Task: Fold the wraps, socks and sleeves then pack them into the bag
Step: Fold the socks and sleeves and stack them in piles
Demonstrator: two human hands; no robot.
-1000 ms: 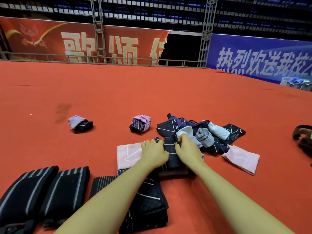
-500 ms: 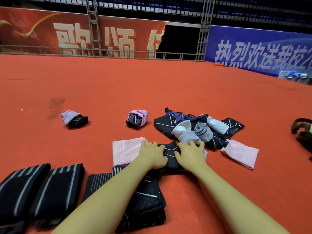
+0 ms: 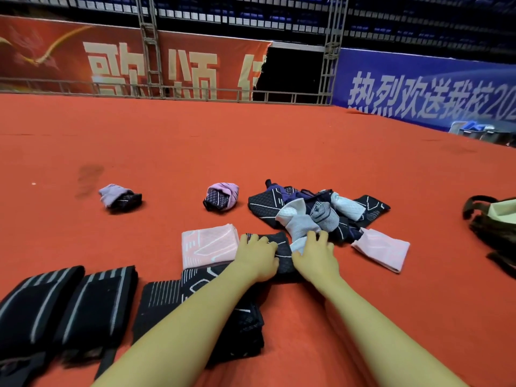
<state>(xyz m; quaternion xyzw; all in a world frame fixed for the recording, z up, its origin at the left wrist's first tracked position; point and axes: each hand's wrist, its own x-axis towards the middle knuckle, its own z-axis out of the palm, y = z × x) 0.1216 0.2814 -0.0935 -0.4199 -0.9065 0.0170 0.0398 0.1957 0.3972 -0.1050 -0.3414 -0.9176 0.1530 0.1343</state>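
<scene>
My left hand (image 3: 258, 254) and my right hand (image 3: 317, 254) press flat on a black patterned sleeve (image 3: 282, 248) lying on the red carpet. A folded pink sleeve (image 3: 208, 244) lies just left of it. Behind my hands is a loose pile of black, purple, white and grey pieces (image 3: 315, 210). Another pink sleeve (image 3: 382, 248) lies right of the pile. Two rolled sock pairs (image 3: 120, 196) (image 3: 222, 196) sit farther back left. Folded black striped wraps (image 3: 69, 305) and folded black sleeves (image 3: 223, 308) lie near me at left. A dark bag (image 3: 491, 219) shows at the right edge.
The red carpet (image 3: 251, 143) stretches far ahead to a metal railing (image 3: 173, 92) with red and blue banners behind it. Grey bins (image 3: 474, 132) stand at the far right.
My hands went from pinching the black sleeve's far edge to lying flat on it. The sleeve now lies folded down on the carpet.
</scene>
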